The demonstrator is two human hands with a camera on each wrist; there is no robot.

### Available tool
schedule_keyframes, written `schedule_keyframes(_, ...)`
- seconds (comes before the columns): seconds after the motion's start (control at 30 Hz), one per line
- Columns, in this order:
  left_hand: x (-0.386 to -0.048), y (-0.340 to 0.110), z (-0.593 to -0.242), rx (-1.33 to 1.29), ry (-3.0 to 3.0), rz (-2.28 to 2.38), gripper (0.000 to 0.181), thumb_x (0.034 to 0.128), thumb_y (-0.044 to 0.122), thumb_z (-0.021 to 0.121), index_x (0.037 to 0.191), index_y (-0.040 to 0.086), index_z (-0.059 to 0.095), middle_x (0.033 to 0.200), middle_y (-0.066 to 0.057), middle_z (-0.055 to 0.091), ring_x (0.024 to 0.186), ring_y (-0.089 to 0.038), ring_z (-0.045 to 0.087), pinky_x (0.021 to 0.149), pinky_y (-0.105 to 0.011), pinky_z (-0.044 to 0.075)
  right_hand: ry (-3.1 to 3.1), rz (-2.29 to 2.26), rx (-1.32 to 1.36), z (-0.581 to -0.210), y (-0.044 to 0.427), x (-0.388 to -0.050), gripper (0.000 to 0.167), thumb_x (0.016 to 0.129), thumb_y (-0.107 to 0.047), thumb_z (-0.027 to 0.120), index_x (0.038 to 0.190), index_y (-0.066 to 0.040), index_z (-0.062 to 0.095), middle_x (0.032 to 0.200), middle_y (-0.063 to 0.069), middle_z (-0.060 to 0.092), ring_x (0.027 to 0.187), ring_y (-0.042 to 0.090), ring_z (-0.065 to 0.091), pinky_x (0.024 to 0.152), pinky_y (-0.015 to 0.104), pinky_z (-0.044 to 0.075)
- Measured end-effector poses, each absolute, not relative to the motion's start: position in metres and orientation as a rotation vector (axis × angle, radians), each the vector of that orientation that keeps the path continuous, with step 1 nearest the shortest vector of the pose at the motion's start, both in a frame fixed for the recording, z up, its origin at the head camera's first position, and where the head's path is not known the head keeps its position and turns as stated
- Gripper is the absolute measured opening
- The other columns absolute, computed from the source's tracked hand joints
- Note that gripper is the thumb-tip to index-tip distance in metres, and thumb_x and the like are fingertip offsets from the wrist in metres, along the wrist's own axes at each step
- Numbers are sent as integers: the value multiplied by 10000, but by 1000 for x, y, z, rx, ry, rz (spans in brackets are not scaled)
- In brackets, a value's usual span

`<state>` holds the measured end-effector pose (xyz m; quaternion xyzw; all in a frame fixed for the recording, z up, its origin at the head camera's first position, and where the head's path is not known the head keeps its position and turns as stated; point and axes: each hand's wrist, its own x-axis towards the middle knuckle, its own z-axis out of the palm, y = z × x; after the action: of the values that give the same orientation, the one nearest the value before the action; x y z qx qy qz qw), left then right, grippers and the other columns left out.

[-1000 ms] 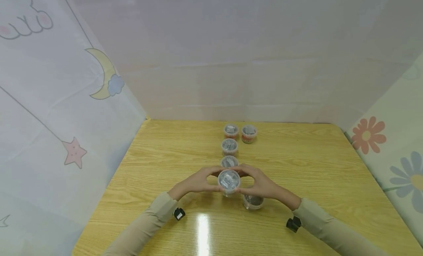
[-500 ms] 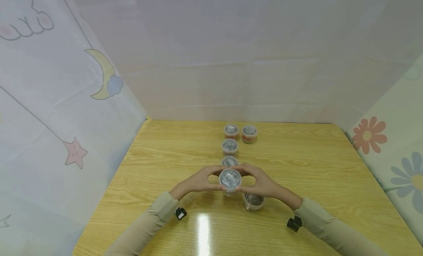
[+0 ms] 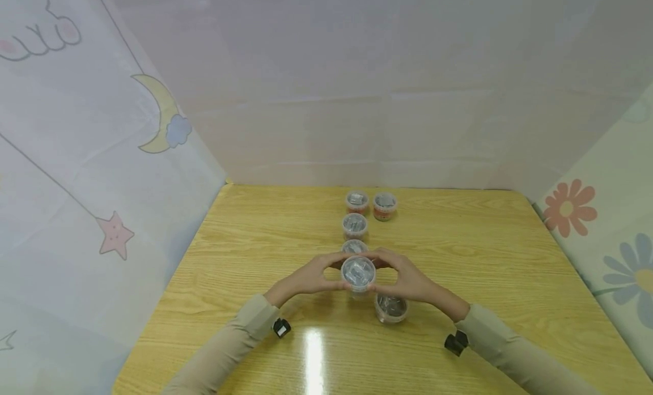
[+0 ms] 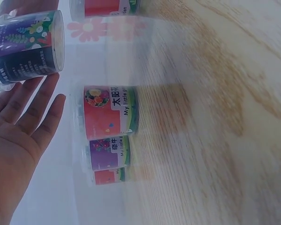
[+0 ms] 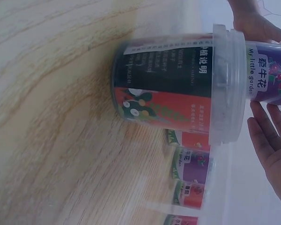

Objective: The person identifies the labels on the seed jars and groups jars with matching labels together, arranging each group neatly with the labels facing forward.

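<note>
Both hands hold a lidded clear plastic planting-kit cup (image 3: 359, 272) between them, one from each side. Its purple label shows in the left wrist view on the cup's side (image 4: 25, 47). The cup is raised off the table. My left hand (image 3: 312, 275) grips its left side with fingers behind and thumb in front; my right hand (image 3: 412, 279) grips the right side likewise. Just below the right hand, a second cup (image 3: 391, 310) stands on the table, its red and black label (image 5: 168, 89) facing the right wrist camera. Directly behind the hands stands another cup (image 3: 354, 247), partly hidden.
Farther back on the wooden table (image 3: 255, 236) stand a cup (image 3: 354, 226) in line with the near ones, and a back pair, left cup (image 3: 357, 201) and right cup (image 3: 385, 206). A printed sheet wall (image 3: 316, 128) closes off the back and sides.
Both hands have shifted a little to the right and slightly away from the body, carrying the purple-labelled cup. The cups on the table have stayed put.
</note>
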<state>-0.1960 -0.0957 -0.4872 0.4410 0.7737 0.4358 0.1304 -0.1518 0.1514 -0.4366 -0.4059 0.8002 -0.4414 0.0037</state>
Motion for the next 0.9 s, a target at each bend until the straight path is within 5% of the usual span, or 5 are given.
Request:
schedule_keyframes(0.53,-198,-90,-488,1279,2254,1343,739,829,524,606,1446,240,315,1363,15,481,1128,-167,552,979,-391,453,2482,-1415,-1181,-436,158,-156,556,801,-33,707,1292,55,461,1220,179,554,1018,262,597,868,447,512)
schedule_keyframes(0.9,-204,-84,-486,1279,2180,1470,696,852,544,571,1427,216,354,1318,27,521,1114,-105,550,946,-290,465,2450,-1498,-1110,-438,159,-158,547,847,-23,655,1338,45,423,1277,178,523,1061,217,580,891,380,509)
